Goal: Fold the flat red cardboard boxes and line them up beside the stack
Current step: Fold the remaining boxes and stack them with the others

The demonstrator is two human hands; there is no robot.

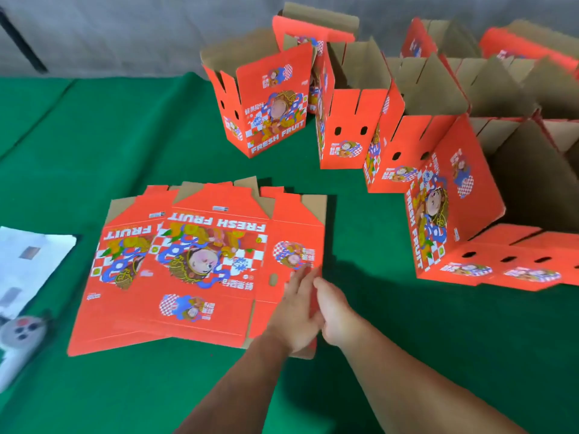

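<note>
Now your left hand point(296, 311) lies flat on the flats point(200, 267), and your right hand point(335, 311) grips their right edge. Folded boxes point(354, 126) crowd from twelve to three o'clock; paper point(28, 264) and a grey gadget point(22, 330) sit at nine.

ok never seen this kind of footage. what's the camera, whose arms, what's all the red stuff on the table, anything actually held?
There is no machine here: a person works with bare hands, and the single picture comes from a wide-angle camera worn on their head, looking forward and down. That is why both forearms enter from the bottom edge.

On the green table lies a stack of flat red cardboard boxes, printed side up, still unfolded. Behind and to the right stand the folded boxes, upright with open tops, in a rough line. A white sheet and a grey device lie at the left edge.

The left hand and the right hand meet at the stack's right edge, and the right hand seems to have a grip on the top box's side flap.
</note>
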